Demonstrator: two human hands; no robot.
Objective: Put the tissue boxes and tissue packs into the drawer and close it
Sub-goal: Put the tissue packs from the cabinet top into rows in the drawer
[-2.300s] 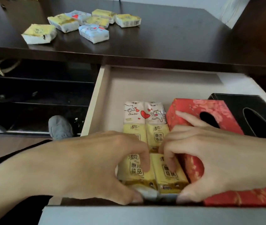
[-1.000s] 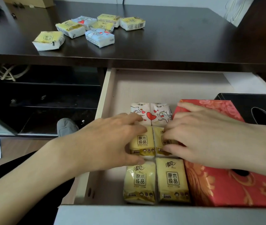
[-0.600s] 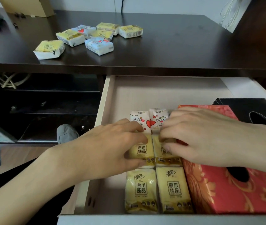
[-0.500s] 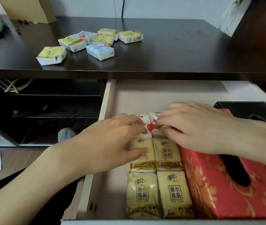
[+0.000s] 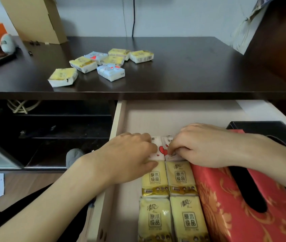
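Both hands have moved from the yellow packs back to the white heart-printed tissue packs (image 5: pixel 162 149). Left hand (image 5: pixel 130 158) and right hand (image 5: pixel 198 145): fingers curled, pinching them square. Seven packs on dark desk (image 5: pixel 191 72) remain.

Yellow packs (image 5: pixel 170 194), red box (image 5: pixel 243 206) (gold floral).

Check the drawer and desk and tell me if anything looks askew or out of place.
In the drawer nothing stands out: the yellow packs sit in neat pairs beside the red tissue box. On the desk, seven packs lie loose at mixed angles, some overlapping, not yet put away.
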